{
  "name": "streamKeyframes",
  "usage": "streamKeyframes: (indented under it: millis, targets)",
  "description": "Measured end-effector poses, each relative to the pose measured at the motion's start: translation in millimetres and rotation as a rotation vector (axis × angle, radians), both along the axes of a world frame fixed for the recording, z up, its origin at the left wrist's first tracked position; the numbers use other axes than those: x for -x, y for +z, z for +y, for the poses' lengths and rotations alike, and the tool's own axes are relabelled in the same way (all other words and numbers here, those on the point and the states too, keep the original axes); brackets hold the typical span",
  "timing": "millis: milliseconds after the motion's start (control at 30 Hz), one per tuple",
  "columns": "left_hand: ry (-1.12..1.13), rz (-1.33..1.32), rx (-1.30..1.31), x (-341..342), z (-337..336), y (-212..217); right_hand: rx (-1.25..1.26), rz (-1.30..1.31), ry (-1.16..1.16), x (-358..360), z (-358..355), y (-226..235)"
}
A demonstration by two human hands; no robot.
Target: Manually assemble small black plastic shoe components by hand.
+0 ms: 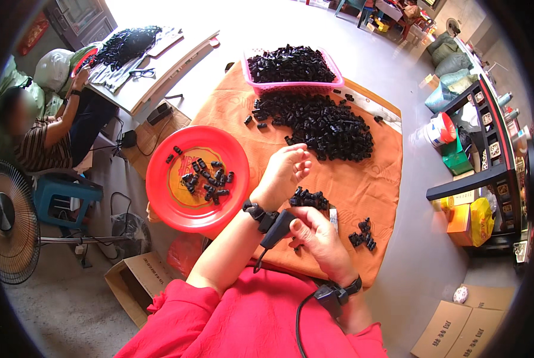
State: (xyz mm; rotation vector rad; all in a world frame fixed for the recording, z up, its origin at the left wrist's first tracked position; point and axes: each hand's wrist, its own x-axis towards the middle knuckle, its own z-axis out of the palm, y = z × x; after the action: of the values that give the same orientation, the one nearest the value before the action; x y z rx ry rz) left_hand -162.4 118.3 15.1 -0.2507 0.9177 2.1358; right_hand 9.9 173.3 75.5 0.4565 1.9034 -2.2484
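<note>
My left hand (282,171) is raised over the orange cloth with its fingers loosely curled and apart, and nothing shows in it. A black strap (254,210) circles that wrist and carries a small black box (277,230) with a cable. My right hand (322,240) pinches the end of this box between thumb and fingers. Just beyond my right hand is a cluster of small black plastic parts (308,198). A smaller group of black parts (363,234) lies to its right. The red round tray (159,200) on the left holds several loose black parts (210,179).
A large heap of black parts (332,128) covers the back of the orange cloth (362,185), before a filled pink basket (296,85). At left a person (46,134) sits at another table beside a fan (4,218). Cardboard boxes (137,283) stand on the floor.
</note>
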Motion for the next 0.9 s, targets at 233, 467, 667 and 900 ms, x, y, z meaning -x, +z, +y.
streamKeyframes:
  millis: [233,467,667,900]
  targets:
    - [-0.132,-0.015,-0.026,-22,1,5,0.152,0.055,-0.357,8,28,3]
    - [-0.469,-0.165,-0.297,-53,-3,13,0.42,0.252,-0.814,24,62,-2]
    - [-0.658,-0.06,-0.19,-80,-12,14,0.572,0.378,-0.893,24,87,-20]
    - [-1.009,0.116,-0.076,-117,-25,46,0.308,0.441,-1.079,24,101,-22]
